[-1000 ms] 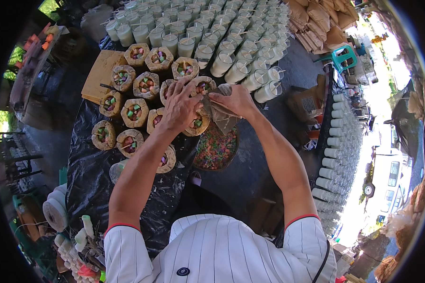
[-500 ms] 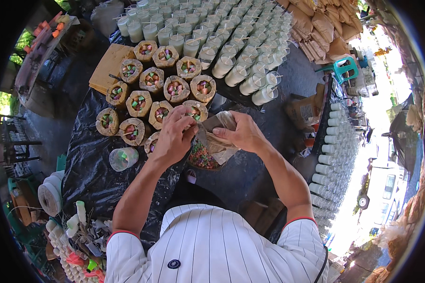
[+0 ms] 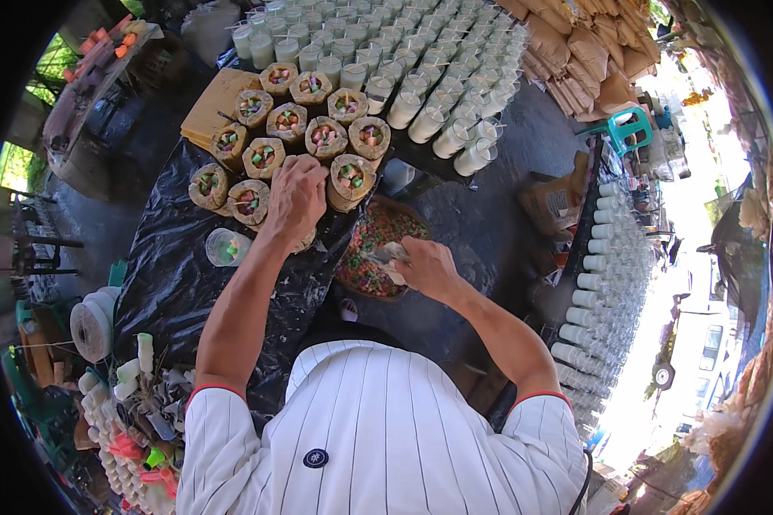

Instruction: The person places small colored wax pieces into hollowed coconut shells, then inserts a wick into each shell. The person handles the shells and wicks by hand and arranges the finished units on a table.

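My right hand (image 3: 429, 268) is closed around a crumpled-looking, see-through plastic scoop (image 3: 381, 256). The scoop dips into a round basket (image 3: 380, 297) filled with small chunks of many colours. Over on the black-covered table, my left hand (image 3: 301, 199) reaches down with bent fingers at one of the tan, rough-walled cups. What its fingertips pinch, if anything, is hidden, and the hand covers that cup. Just right of it stands another tan cup (image 3: 350, 178), with coloured chunks and a thin stick inside. A clear tumbler (image 3: 228, 247) with pale green pieces is left of my forearm.
More filled tan cups (image 3: 288, 122) crowd the table around my left hand. Behind them are rows of white candles in glasses (image 3: 404, 107). A flat brown cardboard (image 3: 215, 107) lies at the far left, and a teal stool (image 3: 631, 130) stands at the right.
My right hand has gone down with the scoop from beside the tan cups into the basket. My left hand has moved left and back from the right-hand cup to a neighbouring one.
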Action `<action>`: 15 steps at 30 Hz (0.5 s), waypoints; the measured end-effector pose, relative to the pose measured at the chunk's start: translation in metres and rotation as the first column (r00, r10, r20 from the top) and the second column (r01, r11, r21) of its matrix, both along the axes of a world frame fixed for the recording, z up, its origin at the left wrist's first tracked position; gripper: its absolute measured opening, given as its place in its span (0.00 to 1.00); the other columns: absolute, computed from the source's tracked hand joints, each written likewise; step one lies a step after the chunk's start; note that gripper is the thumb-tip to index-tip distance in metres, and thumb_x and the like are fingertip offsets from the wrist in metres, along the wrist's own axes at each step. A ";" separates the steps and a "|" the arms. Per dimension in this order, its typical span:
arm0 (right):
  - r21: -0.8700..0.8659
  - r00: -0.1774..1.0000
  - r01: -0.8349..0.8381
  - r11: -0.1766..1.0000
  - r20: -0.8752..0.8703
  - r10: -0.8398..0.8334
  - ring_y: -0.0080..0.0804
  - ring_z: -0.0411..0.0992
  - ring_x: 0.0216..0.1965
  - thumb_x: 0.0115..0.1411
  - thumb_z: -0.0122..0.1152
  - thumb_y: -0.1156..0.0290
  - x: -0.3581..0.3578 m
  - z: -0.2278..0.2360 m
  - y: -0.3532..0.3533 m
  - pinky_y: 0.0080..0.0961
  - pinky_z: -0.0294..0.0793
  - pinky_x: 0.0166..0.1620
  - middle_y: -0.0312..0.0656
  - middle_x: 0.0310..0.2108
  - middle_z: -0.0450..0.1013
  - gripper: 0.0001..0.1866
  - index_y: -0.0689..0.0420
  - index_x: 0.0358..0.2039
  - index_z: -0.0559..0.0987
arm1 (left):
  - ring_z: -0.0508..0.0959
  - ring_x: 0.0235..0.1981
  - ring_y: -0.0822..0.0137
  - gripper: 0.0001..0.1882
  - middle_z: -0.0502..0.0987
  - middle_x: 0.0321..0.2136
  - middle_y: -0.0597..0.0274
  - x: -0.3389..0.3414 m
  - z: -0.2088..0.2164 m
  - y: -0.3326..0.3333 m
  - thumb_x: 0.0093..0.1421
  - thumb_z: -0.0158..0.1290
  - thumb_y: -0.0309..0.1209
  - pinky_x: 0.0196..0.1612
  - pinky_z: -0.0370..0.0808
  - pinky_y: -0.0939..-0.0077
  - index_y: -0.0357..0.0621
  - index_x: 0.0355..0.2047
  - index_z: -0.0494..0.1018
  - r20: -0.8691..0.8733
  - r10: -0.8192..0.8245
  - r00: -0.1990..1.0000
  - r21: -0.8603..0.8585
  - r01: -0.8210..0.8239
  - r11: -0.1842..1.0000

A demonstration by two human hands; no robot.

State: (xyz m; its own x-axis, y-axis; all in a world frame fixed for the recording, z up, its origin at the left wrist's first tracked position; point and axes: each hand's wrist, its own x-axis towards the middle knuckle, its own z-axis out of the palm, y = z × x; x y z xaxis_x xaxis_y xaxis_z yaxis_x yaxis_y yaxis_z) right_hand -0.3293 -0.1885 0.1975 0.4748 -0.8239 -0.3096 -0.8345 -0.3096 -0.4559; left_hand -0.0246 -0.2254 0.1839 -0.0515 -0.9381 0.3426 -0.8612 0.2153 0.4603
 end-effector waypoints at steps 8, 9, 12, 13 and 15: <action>0.006 0.974 0.167 0.986 0.155 -0.165 0.61 0.80 0.43 0.62 0.71 0.66 -0.057 -0.066 0.088 0.54 0.78 0.47 0.56 0.37 0.80 0.13 0.61 0.39 0.79 | 0.83 0.53 0.43 0.20 0.84 0.51 0.44 0.018 0.010 0.127 0.65 0.66 0.28 0.59 0.79 0.53 0.37 0.56 0.81 -0.253 0.259 0.932 0.181 -0.217 0.959; 0.001 0.974 0.156 0.988 0.168 -0.154 0.61 0.80 0.43 0.61 0.71 0.67 -0.064 -0.076 0.100 0.53 0.78 0.47 0.56 0.36 0.80 0.13 0.61 0.39 0.80 | 0.84 0.52 0.44 0.19 0.85 0.49 0.45 0.016 0.004 0.151 0.65 0.66 0.29 0.58 0.80 0.54 0.36 0.54 0.82 -0.270 0.291 0.918 0.228 -0.232 0.945; -0.121 0.977 0.098 0.988 0.199 -0.073 0.60 0.79 0.42 0.59 0.71 0.69 -0.084 -0.109 0.136 0.53 0.78 0.47 0.54 0.36 0.79 0.11 0.59 0.39 0.80 | 0.85 0.51 0.44 0.18 0.85 0.47 0.45 0.004 -0.038 0.225 0.64 0.67 0.29 0.57 0.80 0.53 0.36 0.52 0.83 -0.321 0.285 0.903 0.286 -0.195 0.938; -0.228 0.981 0.062 0.972 0.194 -0.017 0.60 0.79 0.42 0.59 0.71 0.69 -0.098 -0.126 0.149 0.53 0.78 0.47 0.54 0.36 0.79 0.11 0.58 0.39 0.81 | 0.84 0.51 0.43 0.18 0.85 0.47 0.44 -0.005 -0.048 0.244 0.64 0.67 0.30 0.57 0.80 0.52 0.37 0.52 0.83 -0.311 0.245 0.918 0.324 -0.139 0.936; -0.308 0.991 0.019 0.951 0.134 0.023 0.60 0.79 0.41 0.57 0.71 0.70 -0.116 -0.139 0.169 0.53 0.78 0.48 0.53 0.35 0.79 0.10 0.57 0.39 0.81 | 0.84 0.51 0.41 0.19 0.85 0.47 0.44 -0.024 -0.061 0.276 0.63 0.67 0.31 0.57 0.80 0.51 0.37 0.52 0.83 -0.302 0.179 0.936 0.409 -0.042 0.911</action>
State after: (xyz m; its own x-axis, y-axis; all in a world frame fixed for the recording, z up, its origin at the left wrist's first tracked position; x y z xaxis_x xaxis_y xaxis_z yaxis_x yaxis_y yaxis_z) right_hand -0.4452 -0.0196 0.0585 0.4963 -0.8678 0.0258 -0.7712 -0.4543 -0.4460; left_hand -0.0483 0.0502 0.1227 0.1104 -0.9912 -0.0734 -0.6548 -0.1281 0.7448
